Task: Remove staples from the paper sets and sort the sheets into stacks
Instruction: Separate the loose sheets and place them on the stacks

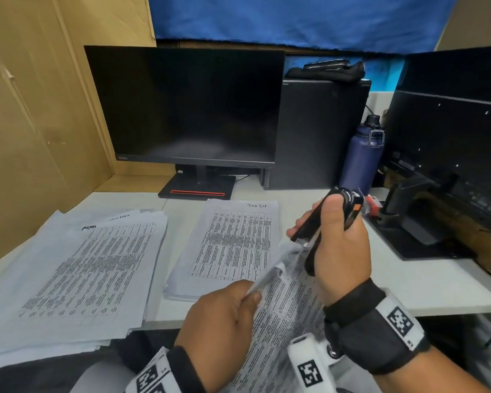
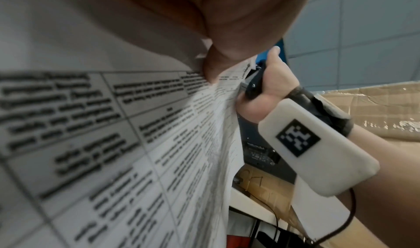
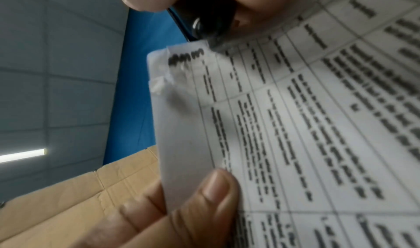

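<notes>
My left hand [image 1: 230, 307] pinches a printed paper set [image 1: 275, 321] near its upper edge, thumb on top, and holds it above the desk's front edge. The set's top corner [image 1: 288, 255] is crumpled and lifted. My right hand [image 1: 338, 251] grips a black stapler-shaped tool [image 1: 323, 219] whose tip meets that corner. In the left wrist view the thumb [image 2: 227, 36] presses the sheet [image 2: 113, 144], with the tool [image 2: 254, 83] just beyond. The right wrist view shows the torn, folded corner [image 3: 181, 63] under the tool's metal tip [image 3: 204, 27]. Whether a staple is there I cannot tell.
Two stacks of printed sheets lie on the white desk: a wide fanned one [image 1: 77, 273] at left and a neater one [image 1: 233, 245] in the middle. Behind stand a monitor [image 1: 187, 109], a computer tower [image 1: 318, 131], a blue bottle [image 1: 362, 157] and a second monitor [image 1: 451, 137]. Cardboard [image 1: 40, 109] walls the left.
</notes>
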`<state>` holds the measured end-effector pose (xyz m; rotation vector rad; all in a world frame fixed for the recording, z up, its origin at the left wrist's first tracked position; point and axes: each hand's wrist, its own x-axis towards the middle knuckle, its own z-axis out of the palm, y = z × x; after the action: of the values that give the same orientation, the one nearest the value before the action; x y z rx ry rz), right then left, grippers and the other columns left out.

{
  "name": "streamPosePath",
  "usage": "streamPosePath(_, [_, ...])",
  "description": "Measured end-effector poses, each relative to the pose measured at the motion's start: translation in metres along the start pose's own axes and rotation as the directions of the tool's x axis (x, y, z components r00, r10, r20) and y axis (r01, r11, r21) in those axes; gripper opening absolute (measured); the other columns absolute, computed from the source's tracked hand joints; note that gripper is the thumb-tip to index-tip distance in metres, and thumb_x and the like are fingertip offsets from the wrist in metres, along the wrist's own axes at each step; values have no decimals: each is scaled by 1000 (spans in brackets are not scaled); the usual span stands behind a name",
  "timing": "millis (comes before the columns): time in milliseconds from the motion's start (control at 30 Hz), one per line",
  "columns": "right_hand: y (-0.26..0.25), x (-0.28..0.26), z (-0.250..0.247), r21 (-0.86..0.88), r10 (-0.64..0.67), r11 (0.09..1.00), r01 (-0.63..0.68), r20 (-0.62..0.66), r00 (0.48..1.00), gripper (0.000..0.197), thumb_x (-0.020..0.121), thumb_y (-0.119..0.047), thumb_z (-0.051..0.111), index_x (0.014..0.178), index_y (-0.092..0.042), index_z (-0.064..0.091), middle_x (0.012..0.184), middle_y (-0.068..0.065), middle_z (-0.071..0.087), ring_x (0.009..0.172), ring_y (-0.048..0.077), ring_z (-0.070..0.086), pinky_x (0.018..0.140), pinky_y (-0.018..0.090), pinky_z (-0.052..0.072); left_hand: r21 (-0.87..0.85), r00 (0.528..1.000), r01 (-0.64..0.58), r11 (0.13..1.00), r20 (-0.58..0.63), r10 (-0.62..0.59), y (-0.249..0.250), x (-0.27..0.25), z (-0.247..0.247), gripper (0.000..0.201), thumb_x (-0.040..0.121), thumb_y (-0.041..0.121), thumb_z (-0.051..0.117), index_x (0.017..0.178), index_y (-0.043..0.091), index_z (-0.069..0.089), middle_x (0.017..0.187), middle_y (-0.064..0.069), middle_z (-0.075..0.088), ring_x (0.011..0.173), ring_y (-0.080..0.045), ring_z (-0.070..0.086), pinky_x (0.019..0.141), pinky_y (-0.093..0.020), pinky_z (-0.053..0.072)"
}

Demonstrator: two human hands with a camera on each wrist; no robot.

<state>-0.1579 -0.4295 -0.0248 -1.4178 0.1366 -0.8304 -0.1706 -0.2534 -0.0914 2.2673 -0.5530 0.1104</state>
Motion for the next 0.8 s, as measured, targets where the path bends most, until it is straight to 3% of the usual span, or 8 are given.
streamPosePath(100, [-4, 5, -1, 83, 20, 996, -19, -12, 1000, 77, 68, -89, 55, 87, -14, 57, 68, 6, 70, 71, 32, 73, 77, 52, 59, -73, 998, 55, 996, -15, -56, -3, 6, -5, 34, 103, 41, 51, 69, 42, 51, 54, 17, 51, 49, -7, 46, 48, -21, 33])
streamPosePath(133, [-4, 7, -2, 100, 41, 994, -39, -26, 999, 78, 68, -89, 55, 90, -14, 56, 69, 6, 70, 72, 32, 74, 77, 52, 59, -90, 997, 67, 994, -22, -70, -6, 8, -7, 37, 103, 40, 51, 66, 39, 50, 51, 16, 49, 47, -6, 43, 48, -21, 31])
streamPosePath(233, [-5, 12, -3, 126, 107, 987, -100, -49, 993, 59, 89, -69, 49, 94, -11, 56, 69, 6, 70, 73, 32, 75, 80, 56, 60, -124, 995, 83, 989, -46, -89, -13, 12, -11, 39, 102, 41, 52, 67, 23, 52, 51, 12, 47, 48, -4, 40, 51, -25, 35])
streamPosePath(333, [-4, 14, -2, 103, 148, 984, -143, -42, 988, 48, 96, -58, 44, 92, -11, 57, 71, 7, 71, 76, 32, 76, 82, 54, 60, -150, 994, 91, 985, -55, -100, -16, 14, -11, 38, 102, 40, 54, 70, 18, 53, 52, 9, 48, 49, -4, 41, 54, -27, 38])
streamPosePath(400, [-2, 12, -1, 77, 146, 987, -144, -22, 989, 53, 93, -61, 43, 92, -10, 57, 74, 10, 72, 76, 30, 77, 81, 50, 60, -142, 994, 95, 985, -47, -102, -15, 14, -9, 39, 102, 41, 54, 68, 21, 50, 51, 11, 47, 48, -4, 40, 52, -26, 36])
streamPosePath(533, [3, 8, 1, -37, 95, 995, -95, 11, 995, 69, 79, -68, 40, 96, -4, 59, 77, 11, 75, 72, 19, 76, 71, 30, 53, -117, 997, 68, 991, -23, -71, -11, 11, -5, 33, 102, 42, 53, 69, 37, 51, 50, 13, 48, 47, -5, 42, 48, -19, 34])
streamPosePath(700, [18, 3, 3, -203, 23, 979, -23, -5, 1000, 78, 80, -84, 41, 87, -9, 62, 72, 5, 72, 71, 17, 72, 71, 30, 55, -97, 999, 36, 995, -23, -39, -8, 7, 1, 20, 102, 41, 52, 82, 39, 53, 57, 15, 53, 52, -5, 47, 52, -21, 37])
streamPosePath(800, [17, -1, 3, -251, -23, 968, 22, -2, 1000, 81, 76, -79, 38, 84, -2, 62, 62, -2, 65, 57, 1, 62, 56, 7, 42, -82, 999, 31, 996, -10, -32, -5, 5, 5, 20, 103, 41, 51, 83, 38, 52, 58, 15, 53, 54, -6, 48, 53, -22, 37])
